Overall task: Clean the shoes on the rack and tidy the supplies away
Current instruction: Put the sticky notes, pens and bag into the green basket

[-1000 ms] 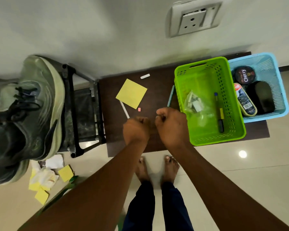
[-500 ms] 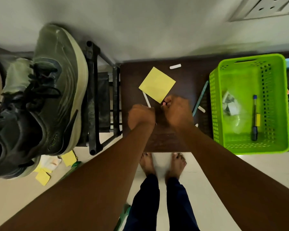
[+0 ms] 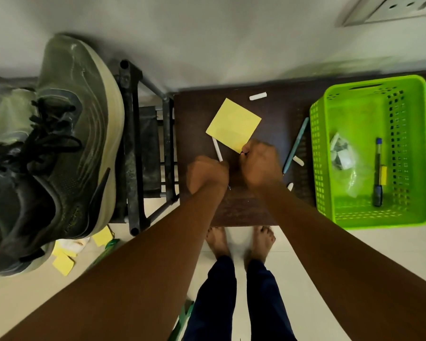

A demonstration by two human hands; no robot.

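Your left hand [image 3: 207,177] is curled at the white stick [image 3: 217,149] — grip unclear; your right hand [image 3: 261,163] pinches the yellow note's [image 3: 233,125] corner on the table [image 3: 194,119].

So the low table [image 3: 246,207] sits against the wall, with the shoe rack [image 3: 133,148] right beside it on the left. A shoe [image 3: 67,153] sits on top of the rack. On the table, a paper square [image 3: 233,125] lies toward the back, a short stick [image 3: 257,96] behind it near the wall, and a thin stick [image 3: 217,153] pokes out from under its near-left edge. Both hands hover over the table's middle — left hand [image 3: 207,177] just beside the right hand [image 3: 262,166], which touches the square's near corner. A basket [image 3: 423,153] takes the table's right end with a pen [image 3: 378,172] and a plastic bag [image 3: 342,156] inside it. Between hands and basket lies a long tool [image 3: 296,143]. Paper scraps [image 3: 64,263] sit on the floor below the rack.
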